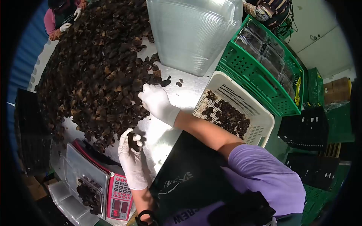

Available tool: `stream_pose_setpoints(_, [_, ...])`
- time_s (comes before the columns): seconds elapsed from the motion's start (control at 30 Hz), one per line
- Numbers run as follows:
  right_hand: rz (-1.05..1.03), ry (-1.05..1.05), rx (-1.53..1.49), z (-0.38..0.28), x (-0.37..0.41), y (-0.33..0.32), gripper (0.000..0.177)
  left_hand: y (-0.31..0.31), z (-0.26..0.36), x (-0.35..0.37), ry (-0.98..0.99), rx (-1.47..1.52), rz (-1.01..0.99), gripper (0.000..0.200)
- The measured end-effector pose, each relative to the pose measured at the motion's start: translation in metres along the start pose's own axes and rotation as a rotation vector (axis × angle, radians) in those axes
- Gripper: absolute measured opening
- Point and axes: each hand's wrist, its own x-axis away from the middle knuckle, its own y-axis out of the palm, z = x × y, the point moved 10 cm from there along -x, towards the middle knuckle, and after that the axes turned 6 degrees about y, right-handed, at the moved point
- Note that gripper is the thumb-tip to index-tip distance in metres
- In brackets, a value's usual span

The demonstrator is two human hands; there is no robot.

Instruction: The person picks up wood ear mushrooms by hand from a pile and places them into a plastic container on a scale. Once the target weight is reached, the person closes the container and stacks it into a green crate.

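My gloved left hand (130, 160) has its fingers curled round a dark wood ear mushroom (133, 143), above the near edge of the big pile of wood ear mushrooms (102, 64). My gloved right hand (156, 101) is at the pile's right edge with its fingers bent down against it. What lies under those fingertips is hidden. Left of my left hand, a red scale (120, 192) carries a clear plastic tray (101, 199) holding dark mushrooms (89, 196).
Stacked clear containers (184, 37) stand at the table's far side. On the right are a white perforated basket (264, 124) with mushroom bits and a green crate (245, 60) of filled packs. Black crates (303, 128) are beyond. A co-worker's gloved hands (65, 27) touch the pile's far end.
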Motion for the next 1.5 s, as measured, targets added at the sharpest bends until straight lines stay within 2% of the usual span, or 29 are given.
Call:
stream_pose_setpoints(0.07, [0.027,-0.084,0.005,-0.006,0.004,-0.004,0.023,0.006,0.008,0.007,0.048,-0.001,0.078,0.032])
stream_pose_setpoints(0.13, [0.126,-0.017,-0.079,0.001,0.0,-0.004,0.028,0.007,0.016,0.012,0.074,-0.02,0.124,0.037])
stream_pose_setpoints(0.17, [0.185,-0.112,-0.183,-0.013,0.015,-0.047,0.035,-0.003,0.012,0.009,0.062,0.051,0.08,0.037])
stream_pose_setpoints(0.2, [0.204,-0.115,-0.15,-0.007,0.006,-0.024,0.04,-0.006,0.01,0.01,0.035,0.068,0.035,0.037])
stream_pose_setpoints(0.3, [0.038,-0.097,0.01,-0.01,-0.007,-0.009,0.04,-0.013,0.006,0.012,0.03,0.146,0.069,0.038])
stream_pose_setpoints(0.33, [0.054,-0.143,0.088,-0.011,-0.009,-0.009,0.031,-0.016,0.006,0.014,0.03,0.16,0.099,0.039])
stream_pose_setpoints(0.4, [0.059,-0.115,0.09,-0.009,-0.014,-0.014,0.034,-0.025,-0.002,0.014,-0.021,0.262,0.07,0.04])
stream_pose_setpoints(0.47, [0.075,-0.012,-0.103,-0.003,-0.014,-0.028,0.029,-0.023,0.009,0.024,-0.023,0.25,0.141,0.04])
stream_pose_setpoints(0.53, [0.058,0.124,-0.446,0.011,-0.01,-0.037,0.027,-0.01,0.025,0.033,-0.029,0.369,0.126,0.04])
stream_pose_setpoints(0.57, [0.04,0.126,-0.796,0.009,-0.012,-0.036,0.024,-0.006,0.04,0.043,0.01,0.331,0.236,0.044])
stream_pose_setpoints(0.6, [-0.262,0.335,-1.298,0.013,-0.002,-0.01,0.017,-0.015,0.046,0.051,0.032,0.255,0.183,0.039])
stream_pose_setpoints(0.67, [-0.404,0.416,-1.643,0.017,0.002,0.008,0.013,-0.014,0.091,0.077,0.204,0.053,0.281,0.032])
stream_pose_setpoints(0.7, [-0.385,0.555,-1.76,0.011,0.009,0.009,0.013,-0.021,0.11,0.086,0.283,-0.035,0.239,0.032])
stream_pose_setpoints(0.73, [-0.573,0.4,-1.877,0.001,0.005,0.014,0.013,-0.018,0.137,0.101,0.353,-0.19,0.304,0.03])
stream_pose_setpoints(0.8, [-0.431,0.622,-1.921,0.005,0.008,0.023,0.03,-0.038,0.178,0.129,0.523,-0.321,0.42,0.026])
stream_pose_setpoints(0.83, [-0.439,0.615,-1.92,-0.003,0.008,0.02,0.03,-0.056,0.199,0.144,0.607,-0.454,0.493,0.025])
stream_pose_setpoints(0.93, [-0.44,0.704,-1.918,-0.016,0.013,0.023,0.035,-0.1,0.24,0.188,0.779,-0.544,0.785,0.02])
stream_pose_setpoints(1.0, [-0.458,0.364,-1.847,-0.033,0.007,0.01,0.02,-0.122,0.256,0.203,0.812,-0.659,0.882,0.02])
stream_pose_setpoints(1.03, [-0.677,0.291,-1.946,-0.049,0.004,0.017,0.021,-0.13,0.268,0.218,0.839,-0.777,0.978,0.02])
stream_pose_setpoints(1.07, [-0.456,0.439,-1.76,-0.057,0.007,0.011,0.022,-0.128,0.272,0.219,0.797,-0.845,0.995,0.019])
stream_pose_setpoints(1.1, [-0.584,0.274,-1.701,-0.086,0.004,0.004,0.023,-0.128,0.279,0.222,0.825,-0.932,1.012,0.02])
stream_pose_setpoints(1.13, [-0.704,0.107,-1.638,-0.114,0.002,-0.002,0.025,-0.135,0.278,0.224,0.818,-0.877,1.022,0.021])
stream_pose_setpoints(1.17, [-0.781,0.066,-1.587,-0.146,0.005,-0.005,0.027,-0.142,0.282,0.222,0.835,-1.0,1.023,0.022])
stream_pose_setpoints(1.2, [-0.839,0.031,-1.528,-0.176,0.012,-0.01,0.03,-0.142,0.282,0.219,0.77,-1.098,1.032,0.022])
stream_pose_setpoints(1.23, [-0.867,0.01,-1.497,-0.203,0.019,-0.013,0.033,-0.147,0.278,0.214,0.786,-1.033,0.987,0.021])
stream_pose_setpoints(1.27, [-0.921,-0.025,-1.474,-0.234,0.03,-0.016,0.035,-0.155,0.271,0.214,0.687,-1.05,1.014,0.02])
stream_pose_setpoints(1.33, [-0.955,-0.186,-1.383,-0.282,0.039,-0.008,0.036,-0.138,0.268,0.204,0.703,-1.317,0.922,0.019])
stream_pose_setpoints(1.4, [-0.822,-0.429,-1.363,-0.327,0.047,-0.007,0.037,-0.131,0.264,0.201,0.745,-1.327,0.838,0.018])
stream_pose_setpoints(1.5, [-0.594,-0.711,-0.922,-0.37,0.066,-0.006,0.041,-0.131,0.266,0.206,0.755,-1.254,0.834,0.018])
